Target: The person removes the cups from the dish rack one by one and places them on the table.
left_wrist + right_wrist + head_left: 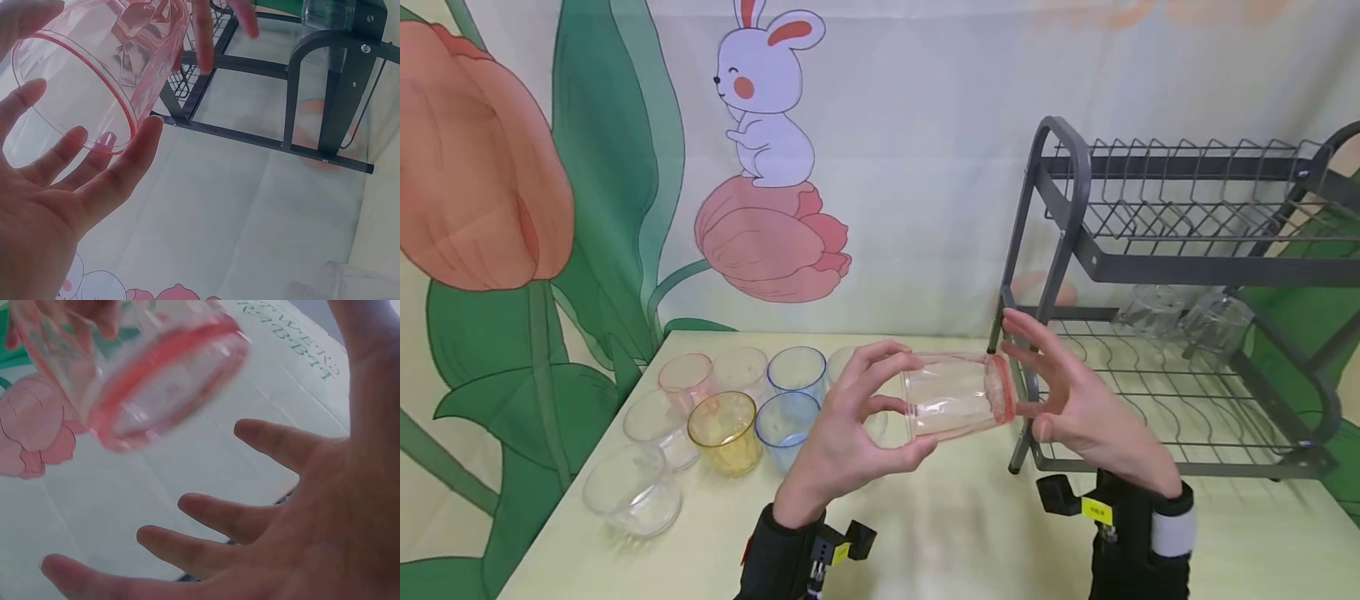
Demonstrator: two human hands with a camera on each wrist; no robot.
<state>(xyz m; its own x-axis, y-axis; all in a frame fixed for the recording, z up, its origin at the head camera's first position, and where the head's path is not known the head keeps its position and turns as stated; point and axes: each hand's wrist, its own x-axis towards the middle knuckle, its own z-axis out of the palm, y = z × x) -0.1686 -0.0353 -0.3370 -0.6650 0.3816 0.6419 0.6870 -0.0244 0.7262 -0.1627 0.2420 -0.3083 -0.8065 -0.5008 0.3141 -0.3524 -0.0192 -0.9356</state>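
A pink-tinted clear glass (951, 396) is held on its side above the table. My left hand (859, 429) grips it around its rim, with the thumb below and the fingers above. In the left wrist view the fingertips press on the mouth of the glass (147, 59). Its thick pink base points to the right, towards my right hand (1093, 417). That hand is spread with fingers apart. In the right wrist view a gap shows between its fingers and the base of the glass (169, 381), and it holds nothing.
Several glasses stand at the table's left, including a yellow glass (722, 433), a blue glass (786, 425), a pink glass (687, 375) and a clear glass (636, 492). At right is a two-tier dark dish rack (1187, 268), with two clear glasses (1217, 321) on its lower tier.
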